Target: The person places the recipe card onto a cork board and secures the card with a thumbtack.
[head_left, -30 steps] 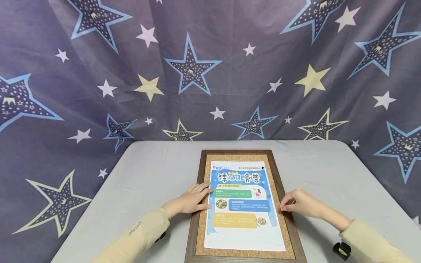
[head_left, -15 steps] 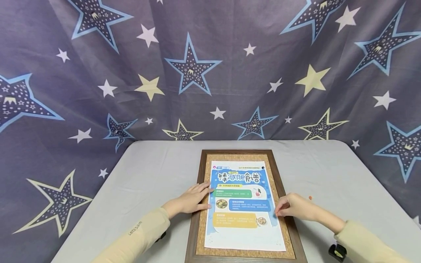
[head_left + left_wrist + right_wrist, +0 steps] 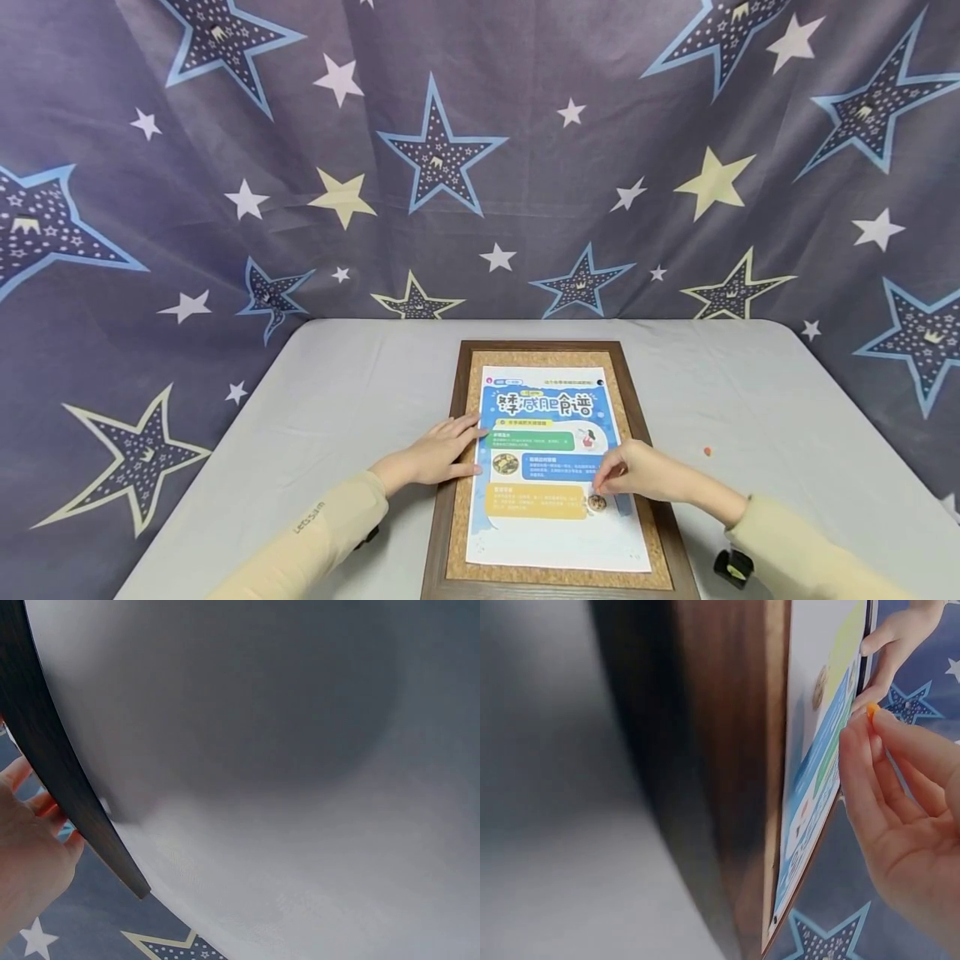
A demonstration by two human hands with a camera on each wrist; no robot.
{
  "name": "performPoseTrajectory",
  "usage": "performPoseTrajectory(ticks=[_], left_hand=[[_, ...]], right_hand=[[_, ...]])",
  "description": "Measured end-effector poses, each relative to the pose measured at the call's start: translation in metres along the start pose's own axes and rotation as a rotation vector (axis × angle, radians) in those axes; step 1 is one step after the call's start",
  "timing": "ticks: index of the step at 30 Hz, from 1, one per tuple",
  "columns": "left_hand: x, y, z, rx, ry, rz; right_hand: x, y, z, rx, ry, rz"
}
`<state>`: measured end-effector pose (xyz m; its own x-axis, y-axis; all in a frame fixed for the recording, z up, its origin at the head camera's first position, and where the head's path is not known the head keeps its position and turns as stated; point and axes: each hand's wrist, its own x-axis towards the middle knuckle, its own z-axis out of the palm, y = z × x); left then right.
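Note:
A printed poster (image 3: 555,546) with Chinese lettering lies on a cork board (image 3: 540,360) in a dark wooden frame (image 3: 634,408). My left hand (image 3: 431,454) rests across the frame's left side, its fingertips touching the poster's left edge. Above the poster's right part, my right hand (image 3: 637,471) pinches a small orange pushpin (image 3: 872,710) between thumb and finger; most of the pin is hidden. A pink pin (image 3: 489,381) sits at the poster's upper left corner and a black one (image 3: 600,383) at its upper right.
A small orange-red pin (image 3: 707,451) lies on the grey tabletop (image 3: 750,392), right of the frame. Behind the table hangs a dark curtain (image 3: 525,183) with stars. Black wrist devices (image 3: 733,568) are at both sleeves.
My right hand has moved left from the frame's right edge to over the poster. The orange-red pin on the table has come into view. My left hand stays in place.

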<state>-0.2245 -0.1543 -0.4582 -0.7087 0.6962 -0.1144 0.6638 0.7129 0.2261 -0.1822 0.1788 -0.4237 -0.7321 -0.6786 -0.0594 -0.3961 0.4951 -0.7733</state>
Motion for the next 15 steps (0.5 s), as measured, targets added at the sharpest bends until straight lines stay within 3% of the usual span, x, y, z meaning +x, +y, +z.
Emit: performPoseTrajectory(ticks=[7,15], left_hand=[[0.000,0.001,-0.001,-0.003,0.000,0.001],[-0.001,0.002,-0.003,-0.008,0.004,0.008]], right_hand=[[0.014,-0.013,0.011,0.045,-0.019,0.020],[0.030,-0.019,0.025,0.003,-0.048,-0.039]])
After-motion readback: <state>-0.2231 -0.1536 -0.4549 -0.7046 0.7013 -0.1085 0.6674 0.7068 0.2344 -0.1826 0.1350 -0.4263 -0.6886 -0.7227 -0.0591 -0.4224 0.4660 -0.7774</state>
